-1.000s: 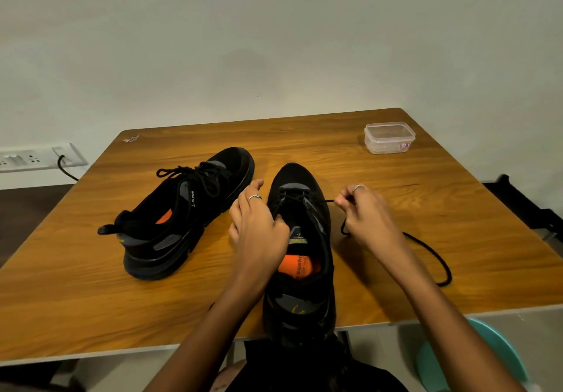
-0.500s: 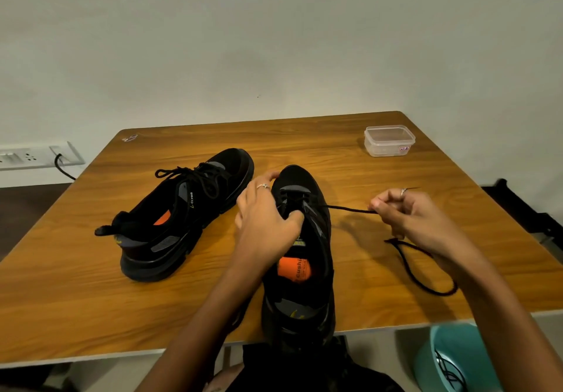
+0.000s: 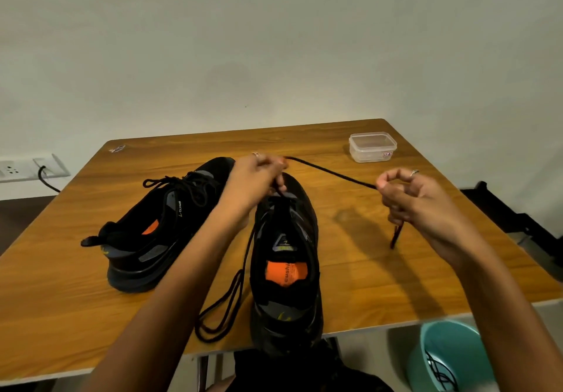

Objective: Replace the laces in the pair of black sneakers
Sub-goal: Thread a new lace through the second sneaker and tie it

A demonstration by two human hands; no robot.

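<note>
Sneaker being laced (image 3: 286, 254) sits on the wooden table (image 3: 91, 270), toe pointing away from the person, heel at the table's near edge, orange insole showing. Left hand (image 3: 254, 178) is above that sneaker's toe end, fingers curled and pinching the black lace (image 3: 332, 174) just over the front eyelets. Right hand (image 3: 408, 203) is to the right of the sneaker, well apart from the left hand and raised off the table, thumb and fingers closed on the same lace. Lace runs nearly taut between the two hands, slanting from above the toe toward the right hand; a short tail drops out below the right hand and ends near the table surface. Other end of the lace trails down the left side of the sneaker and lies in a long loop on the table beside the heel, between the left forearm and the shoe. Second sneaker (image 3: 158, 227) lies left of the first one, angled, toe pointing away and to the right, its lace threaded and loosely bunched on top. Clear plastic container (image 3: 372, 147) sits beyond and to the right of the laced sneaker, near the table's far right corner. Teal bin (image 3: 451, 358) stands on the floor below the table's near right edge, with dark cord inside.
</note>
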